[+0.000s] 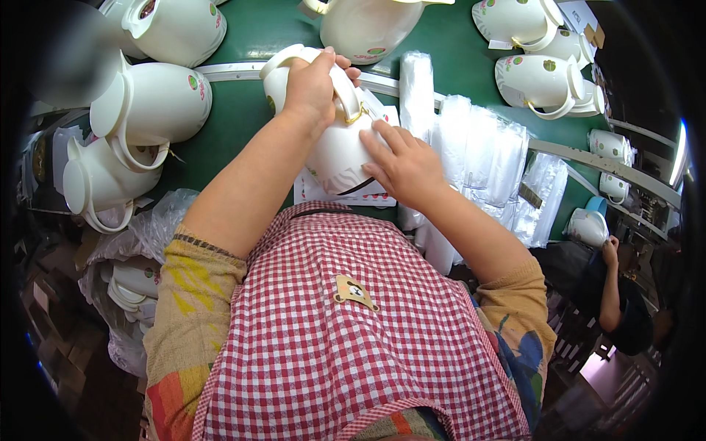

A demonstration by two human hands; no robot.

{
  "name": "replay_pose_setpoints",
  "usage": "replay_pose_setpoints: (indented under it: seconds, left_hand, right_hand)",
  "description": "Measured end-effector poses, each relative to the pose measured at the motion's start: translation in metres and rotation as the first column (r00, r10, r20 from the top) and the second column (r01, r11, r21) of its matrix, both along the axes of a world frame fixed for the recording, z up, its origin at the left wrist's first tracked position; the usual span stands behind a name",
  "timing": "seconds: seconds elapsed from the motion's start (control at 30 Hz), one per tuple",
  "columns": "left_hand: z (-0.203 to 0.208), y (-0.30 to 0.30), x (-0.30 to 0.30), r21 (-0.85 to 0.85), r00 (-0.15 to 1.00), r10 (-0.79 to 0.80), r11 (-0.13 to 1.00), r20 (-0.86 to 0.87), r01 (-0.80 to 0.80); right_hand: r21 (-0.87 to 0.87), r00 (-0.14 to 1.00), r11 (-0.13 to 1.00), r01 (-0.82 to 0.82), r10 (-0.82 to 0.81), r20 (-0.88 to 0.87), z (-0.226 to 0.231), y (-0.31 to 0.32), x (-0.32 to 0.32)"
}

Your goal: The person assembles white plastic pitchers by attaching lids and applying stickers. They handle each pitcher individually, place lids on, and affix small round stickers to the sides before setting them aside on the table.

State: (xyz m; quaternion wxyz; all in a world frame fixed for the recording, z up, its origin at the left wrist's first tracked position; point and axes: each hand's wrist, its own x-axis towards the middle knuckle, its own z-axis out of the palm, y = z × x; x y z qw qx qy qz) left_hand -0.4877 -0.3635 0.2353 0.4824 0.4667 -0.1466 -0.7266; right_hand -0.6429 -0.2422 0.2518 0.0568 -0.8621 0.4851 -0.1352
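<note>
A white jug (334, 158) with a looped handle and printed patterns lies tilted in front of my apron, its lidded end pointing away from me. My left hand (312, 87) is closed around the upper part of the jug by the handle. On the jug's lower right side rest the fingertips of my right hand (408, 163), with the fingers stretched and apart. A thin gold-coloured tie (357, 115) hangs at the handle's lower end, between the two hands. Under the jug, printed white paper (307, 192) is partly covered.
Several similar jugs stand or lie at left (165, 99), top (371, 29) and right (533, 79) on the green table (243, 37). Stacked clear plastic bags (478, 147) lie to my right. A metal rail (603, 167) crosses the table. Another person's arm (610, 294) touches a jug (588, 226) at far right.
</note>
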Motion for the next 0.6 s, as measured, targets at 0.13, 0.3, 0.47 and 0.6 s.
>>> replay_pose_setpoints:
  seconds: [0.13,0.3,0.47,0.6]
  left_hand:
    - [0.016,0.005,0.02,0.019,0.968,-0.241,0.97,-0.064,0.243]
    - [0.056,0.086,-0.02,-0.29,0.784,-0.583,0.729,0.211,0.62]
    - [0.07,0.104,-0.07,-0.448,0.469,-0.381,0.148,0.797,0.882]
    - [0.1,0.057,-0.122,-0.421,0.419,-0.125,0.013,0.899,0.907]
  right_hand:
    - [0.163,0.917,0.957,0.24,-0.278,0.287,-0.002,0.0,-0.017]
    - [0.515,0.398,0.825,0.232,-0.564,0.724,0.043,0.003,-0.049]
    - [0.634,0.203,0.727,0.263,-0.685,0.7,0.089,0.026,-0.063]
    - [0.425,-0.039,0.808,0.407,-0.45,0.892,0.092,-0.004,-0.099]
